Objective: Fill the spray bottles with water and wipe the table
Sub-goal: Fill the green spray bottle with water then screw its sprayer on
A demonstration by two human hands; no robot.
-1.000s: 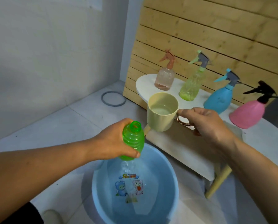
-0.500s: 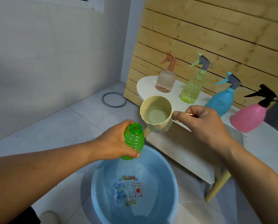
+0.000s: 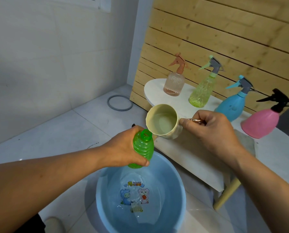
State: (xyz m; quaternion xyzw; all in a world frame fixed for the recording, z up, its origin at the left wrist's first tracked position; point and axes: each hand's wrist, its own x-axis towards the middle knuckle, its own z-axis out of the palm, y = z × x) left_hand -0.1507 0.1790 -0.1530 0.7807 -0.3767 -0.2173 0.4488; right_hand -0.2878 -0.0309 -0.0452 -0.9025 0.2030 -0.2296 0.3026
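Head view: left hand [image 3: 123, 148] grip grasps green bottle [image 3: 142, 148]; right hand [image 3: 210, 130] grip grasps cup [image 3: 163, 121].

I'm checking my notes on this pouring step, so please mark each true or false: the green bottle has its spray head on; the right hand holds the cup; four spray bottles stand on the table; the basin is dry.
1. The green bottle has its spray head on. False: its neck is open.
2. The right hand holds the cup. True.
3. Four spray bottles stand on the table. True.
4. The basin is dry. False: it holds water.
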